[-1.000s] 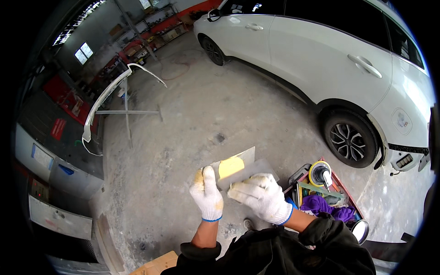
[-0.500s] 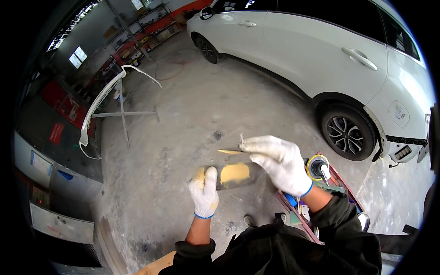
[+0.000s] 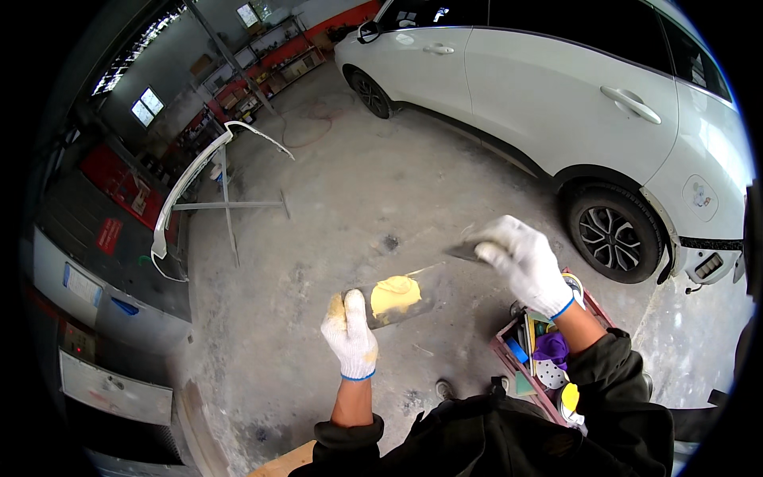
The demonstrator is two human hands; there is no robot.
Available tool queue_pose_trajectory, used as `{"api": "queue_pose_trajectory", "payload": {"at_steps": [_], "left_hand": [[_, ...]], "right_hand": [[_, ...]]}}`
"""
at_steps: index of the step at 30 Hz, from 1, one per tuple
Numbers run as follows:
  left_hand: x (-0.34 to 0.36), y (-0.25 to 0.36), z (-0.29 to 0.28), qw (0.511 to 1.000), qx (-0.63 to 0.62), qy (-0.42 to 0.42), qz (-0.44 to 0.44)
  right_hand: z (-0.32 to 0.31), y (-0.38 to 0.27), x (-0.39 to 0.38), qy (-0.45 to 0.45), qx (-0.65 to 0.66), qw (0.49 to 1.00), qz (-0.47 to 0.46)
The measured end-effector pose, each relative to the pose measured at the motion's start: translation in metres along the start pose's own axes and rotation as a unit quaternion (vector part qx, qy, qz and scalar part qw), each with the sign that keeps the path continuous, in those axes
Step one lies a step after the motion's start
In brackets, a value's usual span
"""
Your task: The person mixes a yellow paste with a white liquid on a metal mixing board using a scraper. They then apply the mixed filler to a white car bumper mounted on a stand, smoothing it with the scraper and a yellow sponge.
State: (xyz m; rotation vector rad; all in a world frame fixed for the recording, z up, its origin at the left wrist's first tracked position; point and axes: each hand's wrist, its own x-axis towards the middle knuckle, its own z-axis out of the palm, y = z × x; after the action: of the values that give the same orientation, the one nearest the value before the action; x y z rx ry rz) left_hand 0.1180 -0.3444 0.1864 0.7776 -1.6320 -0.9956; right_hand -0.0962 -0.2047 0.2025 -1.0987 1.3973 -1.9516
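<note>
My left hand (image 3: 348, 337), in a white knit glove with yellow stains, grips the left end of a dark flat mixing board (image 3: 426, 307). A mound of yellow putty (image 3: 395, 295) sits on the board near my thumb. Out to the right and a little higher, my gloved right hand (image 3: 528, 266) pinches a dark putty spreader (image 3: 463, 251), blurred by motion. The spreader is apart from the board, and a thin yellow streak shows along the board's far edge.
At my right stands a red-framed tool tray (image 3: 499, 347) with a purple cloth (image 3: 550, 350) and sanding things. A white car (image 3: 524, 103) is parked beyond. Left, a white bumper (image 3: 189, 171) hangs on a metal stand (image 3: 228, 205). Grey cabinets (image 3: 111, 385) line the left side.
My right hand has swung right, away from over the board, with the spreader now turned flat. The putty looks more heaped than before. My left hand still holds the board.
</note>
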Motion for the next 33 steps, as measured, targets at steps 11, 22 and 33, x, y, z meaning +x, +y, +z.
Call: {"api": "queue_pose_trajectory", "payload": {"at_steps": [11,22,33], "left_hand": [[-0.035,0.006,0.027,0.999,-0.031,-0.030,-0.031],[-0.048,0.011,-0.006,0.982,0.130,-0.137,-0.001],[-0.020,0.017,-0.020,0.995,0.091,-0.032,-0.012]], "right_hand": [[0.069,0.045,-0.034,0.163,0.090,0.966,0.179],[0.039,0.002,-0.011,0.097,0.079,0.992,-0.025],[0.039,-0.011,-0.013,-0.135,-0.468,0.831,-0.268]]}}
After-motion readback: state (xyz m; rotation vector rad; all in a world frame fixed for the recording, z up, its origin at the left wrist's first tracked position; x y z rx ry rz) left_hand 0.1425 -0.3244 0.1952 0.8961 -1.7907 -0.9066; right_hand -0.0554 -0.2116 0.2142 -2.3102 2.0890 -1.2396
